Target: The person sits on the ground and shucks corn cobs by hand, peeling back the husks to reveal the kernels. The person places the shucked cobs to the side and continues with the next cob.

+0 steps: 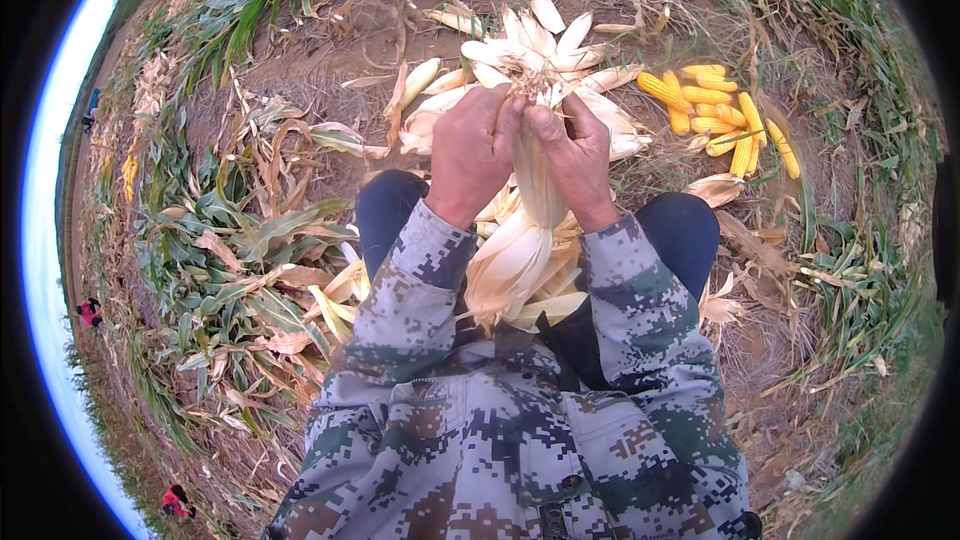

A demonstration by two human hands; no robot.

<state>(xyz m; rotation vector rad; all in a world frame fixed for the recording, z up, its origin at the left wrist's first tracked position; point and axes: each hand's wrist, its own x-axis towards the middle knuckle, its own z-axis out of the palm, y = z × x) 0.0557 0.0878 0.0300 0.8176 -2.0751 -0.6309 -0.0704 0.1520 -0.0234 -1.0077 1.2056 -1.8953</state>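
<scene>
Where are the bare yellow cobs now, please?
In the head view, the yellow cobs lie at upper right, beyond the right knee and right of the pale husks.

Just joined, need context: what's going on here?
A person in a camouflage jacket has both hands, left and right, pinching the upper end of an ear of corn in its pale husk. Pale-husked ears lie heaped beyond; bare yellow cobs lie piled to the right. More pale husks show below the held ear.

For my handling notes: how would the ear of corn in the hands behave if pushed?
The ear of corn is probably stiff, looking straight; it may roll, being rounded. Its husk looks papery, so likely tears easily.
</scene>
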